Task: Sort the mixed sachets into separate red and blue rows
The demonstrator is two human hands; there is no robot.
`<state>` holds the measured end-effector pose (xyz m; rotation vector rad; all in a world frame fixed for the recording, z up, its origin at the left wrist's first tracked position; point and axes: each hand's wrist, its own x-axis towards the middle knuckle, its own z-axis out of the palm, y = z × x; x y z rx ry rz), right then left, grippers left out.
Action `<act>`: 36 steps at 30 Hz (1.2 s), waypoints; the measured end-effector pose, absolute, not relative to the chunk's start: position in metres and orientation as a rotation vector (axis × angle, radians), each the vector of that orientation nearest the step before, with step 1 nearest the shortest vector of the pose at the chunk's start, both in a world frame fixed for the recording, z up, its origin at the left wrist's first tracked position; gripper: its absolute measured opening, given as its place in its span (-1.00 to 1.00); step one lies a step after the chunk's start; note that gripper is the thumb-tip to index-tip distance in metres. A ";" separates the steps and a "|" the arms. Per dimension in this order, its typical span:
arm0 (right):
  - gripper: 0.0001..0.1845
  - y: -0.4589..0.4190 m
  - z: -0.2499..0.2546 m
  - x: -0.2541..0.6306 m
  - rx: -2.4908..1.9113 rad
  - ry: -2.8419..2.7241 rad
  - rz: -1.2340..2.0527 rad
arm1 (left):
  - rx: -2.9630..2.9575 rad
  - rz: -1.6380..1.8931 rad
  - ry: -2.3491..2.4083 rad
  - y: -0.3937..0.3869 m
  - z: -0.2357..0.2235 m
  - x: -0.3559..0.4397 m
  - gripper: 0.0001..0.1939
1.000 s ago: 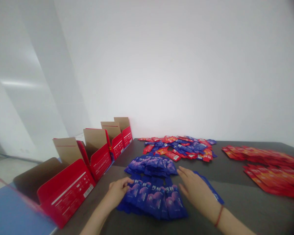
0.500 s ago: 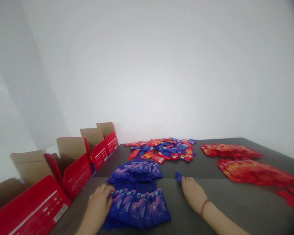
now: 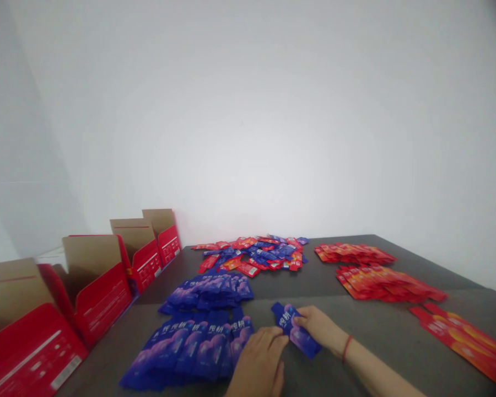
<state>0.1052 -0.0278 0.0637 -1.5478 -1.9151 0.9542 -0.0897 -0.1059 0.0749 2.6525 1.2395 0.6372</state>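
Note:
A single blue sachet [image 3: 294, 328] lies on the dark table [image 3: 364, 342], between my two hands. My right hand [image 3: 320, 326], with a red band on its wrist, rests on the sachet's right edge with its fingers curled on it. My left hand [image 3: 258, 364] touches the sachet's near-left corner with its fingertips, fingers together. To the left lies a fanned row of blue sachets [image 3: 190, 347], and behind it a second blue row [image 3: 209, 289].
Several open red cartons [image 3: 93, 286] stand along the table's left edge. A mixed heap of red and blue sachets [image 3: 254, 253] lies at the back. Rows of red sachets [image 3: 380, 278] spread over the right side, reaching the near right corner [image 3: 467, 342].
My right hand slid off the blue row, took one blue sachet out to the right and drew it nearer. My left hand left the row and came across to that sachet. The view turned right.

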 end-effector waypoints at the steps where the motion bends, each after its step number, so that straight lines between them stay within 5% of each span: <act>1: -0.76 -0.030 0.061 0.106 -1.553 -1.925 0.920 | 2.646 0.596 1.218 -0.104 0.067 -0.078 -0.51; 7: -0.48 -0.043 0.062 0.113 -1.685 -1.979 0.602 | 2.625 0.401 1.160 -0.103 0.040 -0.043 -0.26; 12: -0.50 -0.072 0.065 0.136 -1.469 -2.320 0.124 | 2.668 0.356 1.130 -0.096 0.031 -0.044 -0.29; 20: -0.41 -0.106 0.011 0.156 -1.372 -2.514 -0.058 | 2.682 0.343 1.078 -0.095 0.033 -0.043 -0.36; 27: -0.30 -0.093 0.044 0.135 -1.395 -2.507 -0.084 | 2.642 0.482 1.243 -0.101 0.066 -0.062 -0.49; 36: -0.61 -0.070 0.031 0.126 -1.148 -2.443 -0.082 | 2.335 0.863 1.798 -0.088 0.132 -0.196 -0.67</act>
